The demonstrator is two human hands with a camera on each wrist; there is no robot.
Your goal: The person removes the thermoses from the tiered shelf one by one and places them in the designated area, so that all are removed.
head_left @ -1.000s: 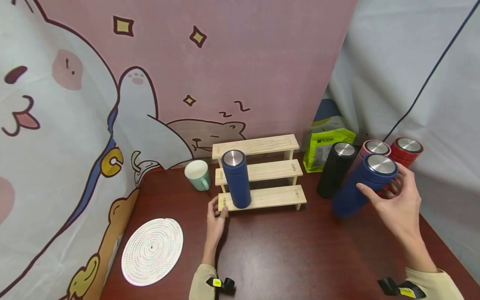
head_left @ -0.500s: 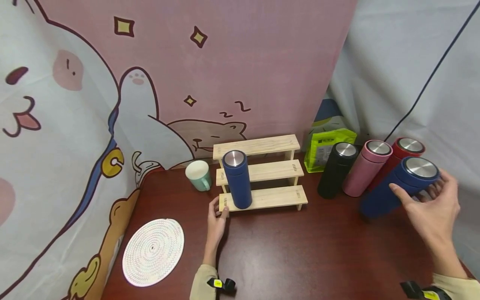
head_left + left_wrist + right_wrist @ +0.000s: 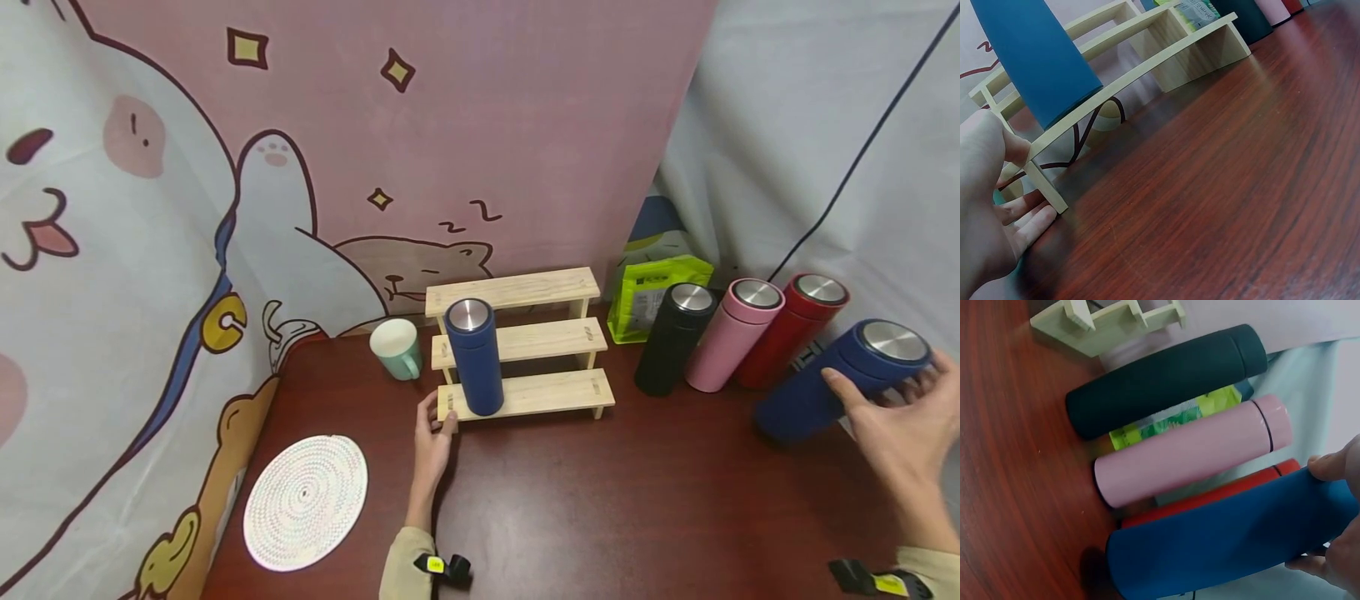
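While the right hand (image 3: 903,425) grips the upper part of a blue flask (image 3: 825,387), thumb on the side facing left and fingers round the far side, the left hand (image 3: 432,446) holds the near left end of a three-tier wooden shelf (image 3: 555,394). Left grip: thumb on top of the lowest board, other fingers down by its end leg. Right-hand flask slants in head view, steel lid up at the grip, base away to lower left; can't tell if base touches the table (image 3: 585,500).

Just left of the right grip, past the held flask: red flask (image 3: 783,333), then pink flask (image 3: 731,342), then black flask (image 3: 671,342), all standing in a row, steel lids. Lime-green bag (image 3: 633,304) behind the black one, farther from the grip.

Just right of the left grip: second blue flask (image 3: 478,367), upright on the lowest board. Beyond the left grip, a bit to its left: mint mug (image 3: 397,354), by the shelf, handle toward the near right. Left of the left grip, nearer the person: round woven mat (image 3: 300,500), flat on the table.
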